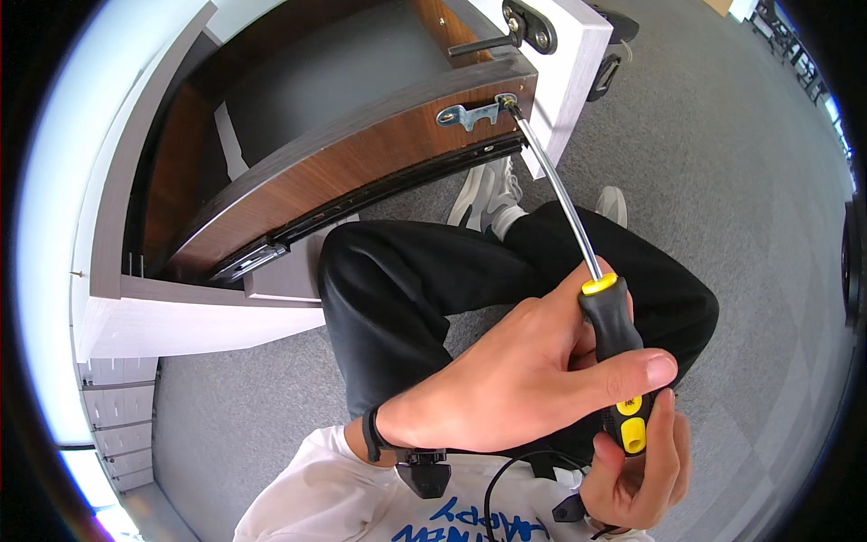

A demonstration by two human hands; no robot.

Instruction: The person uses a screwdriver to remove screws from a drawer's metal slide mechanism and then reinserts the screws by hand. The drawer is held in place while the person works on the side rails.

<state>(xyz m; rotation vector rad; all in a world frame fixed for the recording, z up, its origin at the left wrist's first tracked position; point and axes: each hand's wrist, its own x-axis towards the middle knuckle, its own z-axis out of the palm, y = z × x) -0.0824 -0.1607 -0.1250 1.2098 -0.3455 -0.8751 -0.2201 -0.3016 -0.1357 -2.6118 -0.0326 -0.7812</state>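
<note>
1. While the person sits on the grey carpet floor (722,181), the right hand (637,470) curls shut under the butt of the screwdriver (612,334), thumb up beside the yellow end of the handle.
2. Over it lies the left hand (515,379), its grip closed round the black handle higher up, thumb stretched across toward the right edge. A dark band circles that wrist.
3. From both grips the tool's long axis runs up and slightly left: a steel shaft (555,194) passes above the black-trousered legs (406,298) and pale shoes.
4. Its tip meets a screw (511,103) at the right end of a small metal bracket (468,115), on the top edge of a brown wooden drawer (352,172).
5. This drawer stands pulled out of a pale cabinet (199,321), a slide rail beneath it.
6. Of the two hands, the left is nearer the screw.
</note>
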